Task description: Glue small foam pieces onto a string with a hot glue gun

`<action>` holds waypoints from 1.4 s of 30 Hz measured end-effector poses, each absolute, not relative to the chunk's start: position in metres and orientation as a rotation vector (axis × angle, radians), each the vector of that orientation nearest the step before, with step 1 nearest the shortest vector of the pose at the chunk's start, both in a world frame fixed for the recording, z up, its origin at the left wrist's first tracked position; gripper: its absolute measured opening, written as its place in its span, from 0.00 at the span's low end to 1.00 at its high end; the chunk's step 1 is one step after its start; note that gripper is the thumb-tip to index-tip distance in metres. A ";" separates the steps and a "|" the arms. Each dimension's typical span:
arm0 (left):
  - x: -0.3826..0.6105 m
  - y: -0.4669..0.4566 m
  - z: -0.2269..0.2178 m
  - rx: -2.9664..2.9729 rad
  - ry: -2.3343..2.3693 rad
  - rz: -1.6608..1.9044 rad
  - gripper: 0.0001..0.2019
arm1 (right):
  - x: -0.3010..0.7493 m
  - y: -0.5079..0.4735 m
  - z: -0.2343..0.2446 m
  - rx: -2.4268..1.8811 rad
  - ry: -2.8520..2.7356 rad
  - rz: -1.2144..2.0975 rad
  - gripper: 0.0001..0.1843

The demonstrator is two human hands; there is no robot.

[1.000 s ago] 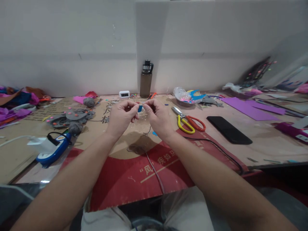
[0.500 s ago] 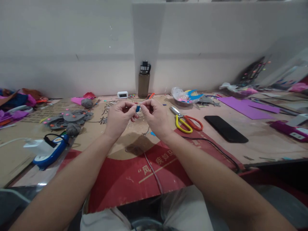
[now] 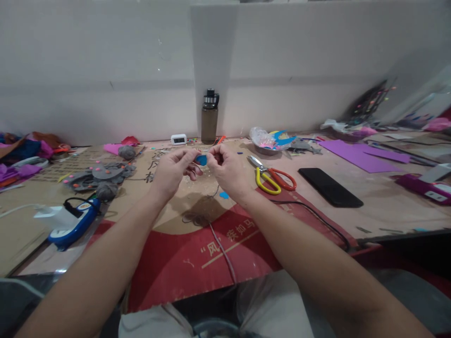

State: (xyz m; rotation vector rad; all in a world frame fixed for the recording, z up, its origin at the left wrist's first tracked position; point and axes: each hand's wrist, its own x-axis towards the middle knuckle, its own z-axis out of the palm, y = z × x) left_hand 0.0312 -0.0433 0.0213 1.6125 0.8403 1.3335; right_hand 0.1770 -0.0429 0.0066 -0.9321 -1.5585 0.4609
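Note:
Between my two hands, above the cardboard, is a small flat blue piece (image 3: 201, 160), perhaps felt or foam. My left hand (image 3: 176, 170) pinches its left edge between thumb and forefinger, the other fingers curled below. On the other side, my right hand (image 3: 224, 168) is closed with its fingertips at the piece's right edge. Another blue scrap (image 3: 224, 195) lies on the cardboard beneath my right wrist. A grey yarn strand (image 3: 221, 249) trails from a loose coil toward the front edge. Scissors (image 3: 268, 176) with one yellow and one red handle rest right of my right hand.
Red-and-brown cardboard (image 3: 169, 272) covers the table's middle. A black phone (image 3: 330, 188) and purple sheets (image 3: 359, 156) lie to the right. At the back stand a bottle (image 3: 210, 119) and a bowl of scraps (image 3: 270, 149). Grey felt pieces (image 3: 102, 176) and a blue power strip (image 3: 75, 230) are on the left.
The blue piece has turned, so more of its flat face shows between my hands. My left fingers have shifted slightly and spread a little below it.

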 end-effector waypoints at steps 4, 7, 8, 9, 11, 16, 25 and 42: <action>0.033 -0.051 0.026 1.835 0.967 1.356 0.09 | 0.177 -0.039 0.002 -0.905 -1.600 0.457 0.06; 0.033 -0.053 0.027 1.865 1.002 1.324 0.08 | 0.176 -0.038 -0.001 -0.889 -1.634 0.451 0.06; 0.032 -0.053 0.026 1.847 1.004 1.310 0.08 | 0.176 -0.038 -0.002 -0.885 -1.640 0.453 0.06; 0.032 -0.051 0.026 1.813 1.000 1.296 0.08 | 0.176 -0.038 -0.002 -0.882 -1.644 0.455 0.06; 0.030 -0.048 0.025 1.725 0.979 1.255 0.08 | 0.175 -0.037 -0.003 -0.881 -1.648 0.466 0.06; 0.023 -0.041 0.027 1.602 0.872 1.101 0.11 | 0.177 -0.037 0.000 -0.899 -1.672 0.495 0.06; 0.014 -0.045 0.036 2.040 1.127 1.070 0.10 | 0.176 -0.041 0.002 -0.906 -1.822 0.323 0.03; 0.024 -0.047 0.030 1.980 1.284 1.232 0.06 | 0.176 -0.041 -0.003 -0.893 -1.807 0.277 0.02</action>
